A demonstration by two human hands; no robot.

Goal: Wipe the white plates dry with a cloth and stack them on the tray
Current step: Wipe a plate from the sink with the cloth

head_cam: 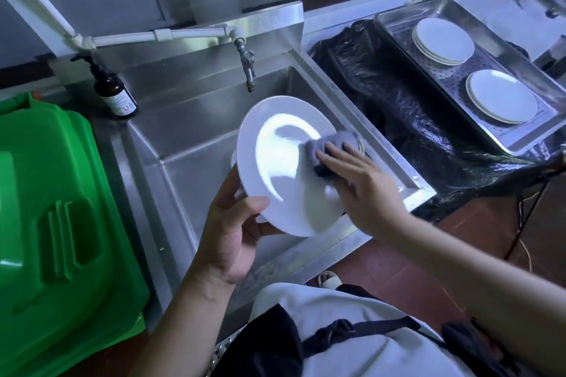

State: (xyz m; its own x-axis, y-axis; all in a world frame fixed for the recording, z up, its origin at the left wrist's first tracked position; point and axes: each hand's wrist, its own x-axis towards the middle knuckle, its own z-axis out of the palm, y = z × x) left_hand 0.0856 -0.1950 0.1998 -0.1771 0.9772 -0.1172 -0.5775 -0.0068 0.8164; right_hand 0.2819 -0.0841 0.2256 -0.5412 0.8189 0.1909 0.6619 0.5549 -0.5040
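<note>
Plate (286, 168) is being held tilted over the sink (196, 119), so the wet face is turning up toward the cloth and any drips are falling into the basin. Left hand (232, 236) is forming the grip on its near rim, thumb curled over the top edge and fingers underneath. Right hand (361, 184) is pressing a grey cloth (329, 147) flat against the plate's far side with straight fingers, pinching nothing.

Beyond and to the right of that hand, a steel tray (520, 70) is carrying two stacks of white plates (443, 40), probably already dried. A tap (248, 66) is hanging just past the held plate. Left of the grip, a brown pump bottle (115, 90) is standing by a green bin lid (58, 223); its label is too small to read.
</note>
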